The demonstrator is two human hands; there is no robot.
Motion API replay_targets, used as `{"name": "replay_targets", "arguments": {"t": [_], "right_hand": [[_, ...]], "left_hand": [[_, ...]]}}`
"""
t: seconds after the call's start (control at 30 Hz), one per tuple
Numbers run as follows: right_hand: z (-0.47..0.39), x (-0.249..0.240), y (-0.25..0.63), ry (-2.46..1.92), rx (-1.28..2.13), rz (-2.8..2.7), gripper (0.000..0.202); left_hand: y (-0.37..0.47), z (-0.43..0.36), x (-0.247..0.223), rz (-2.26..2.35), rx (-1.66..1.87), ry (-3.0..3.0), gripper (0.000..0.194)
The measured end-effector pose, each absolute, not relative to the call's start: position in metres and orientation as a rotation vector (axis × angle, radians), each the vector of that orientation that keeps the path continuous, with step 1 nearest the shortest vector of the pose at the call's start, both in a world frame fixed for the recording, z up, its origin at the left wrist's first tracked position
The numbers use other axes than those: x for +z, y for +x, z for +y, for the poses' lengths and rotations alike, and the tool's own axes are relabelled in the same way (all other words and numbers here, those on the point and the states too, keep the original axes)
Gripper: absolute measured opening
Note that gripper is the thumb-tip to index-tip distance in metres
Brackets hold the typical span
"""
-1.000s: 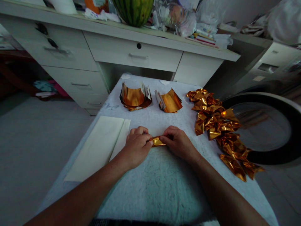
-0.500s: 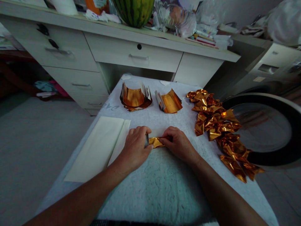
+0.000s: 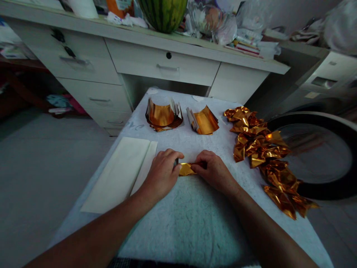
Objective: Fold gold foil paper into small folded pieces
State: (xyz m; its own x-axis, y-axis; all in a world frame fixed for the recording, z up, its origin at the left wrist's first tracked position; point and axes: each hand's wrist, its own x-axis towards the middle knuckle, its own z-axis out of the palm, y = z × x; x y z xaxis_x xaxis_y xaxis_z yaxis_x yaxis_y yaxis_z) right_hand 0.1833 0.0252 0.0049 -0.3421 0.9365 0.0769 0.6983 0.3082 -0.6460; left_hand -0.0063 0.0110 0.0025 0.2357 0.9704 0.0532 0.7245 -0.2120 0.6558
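A narrow folded strip of gold foil paper (image 3: 186,169) lies on the cloth-covered table between my hands. My left hand (image 3: 166,169) closes on its left end, where a bit of grey shows by the fingers. Thumb and fingers of my right hand (image 3: 210,167) pinch the right end. Beyond them stand a larger stack of curved gold foil sheets (image 3: 161,114) and a smaller stack (image 3: 205,121). Folded gold foil pieces (image 3: 258,145) lie in a long heap to the right. Left of my left hand is a folded pale paper sheet (image 3: 119,171).
Behind the table is a white drawer desk (image 3: 167,70) with a watermelon (image 3: 164,13) and plastic bags (image 3: 223,26) on top. On the right, a washing machine's open round door (image 3: 315,149) reaches close to the foil heap.
The view has shifted slightly, so everything sits a little further right. My left fingers have moved slightly at the strip's end, hiding more of the grey part. The right hand keeps its pinch.
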Motion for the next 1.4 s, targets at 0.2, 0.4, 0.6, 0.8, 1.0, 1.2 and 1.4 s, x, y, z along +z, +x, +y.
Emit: {"name": "replay_targets", "arguments": {"t": [0.2,0.4,0.6,0.8,1.0,1.2,1.4], "right_hand": [[0.0245,0.0059,0.1813,-1.479,0.707,-2.118,0.014],[0.0239,0.0072,0.1793,-1.494,0.691,-2.107,0.016],[0.0235,0.0081,0.1778,-1.509,0.677,-2.103,0.017],[0.0230,0.0094,0.1749,-1.529,0.656,-2.096,0.019],[0.0234,0.0069,0.1741,-1.555,0.642,-2.088,0.019],[0.0231,0.0045,0.1743,-1.549,0.641,-2.089,0.021],[0.0232,0.0051,0.1734,-1.574,0.643,-2.072,0.021]], "left_hand": [[-0.0041,0.0101,0.0001,1.564,0.665,2.067,0.030],[-0.0034,0.0084,-0.0006,1.525,0.706,2.101,0.034],[-0.0029,0.0064,-0.0032,1.426,0.762,2.155,0.038],[-0.0032,0.0054,-0.0042,1.389,0.779,2.140,0.040],[-0.0047,0.0068,-0.0040,1.439,0.757,2.126,0.037],[-0.0038,0.0078,-0.0022,1.487,0.740,2.075,0.032],[-0.0035,0.0081,-0.0021,1.486,0.738,2.094,0.033]]}}
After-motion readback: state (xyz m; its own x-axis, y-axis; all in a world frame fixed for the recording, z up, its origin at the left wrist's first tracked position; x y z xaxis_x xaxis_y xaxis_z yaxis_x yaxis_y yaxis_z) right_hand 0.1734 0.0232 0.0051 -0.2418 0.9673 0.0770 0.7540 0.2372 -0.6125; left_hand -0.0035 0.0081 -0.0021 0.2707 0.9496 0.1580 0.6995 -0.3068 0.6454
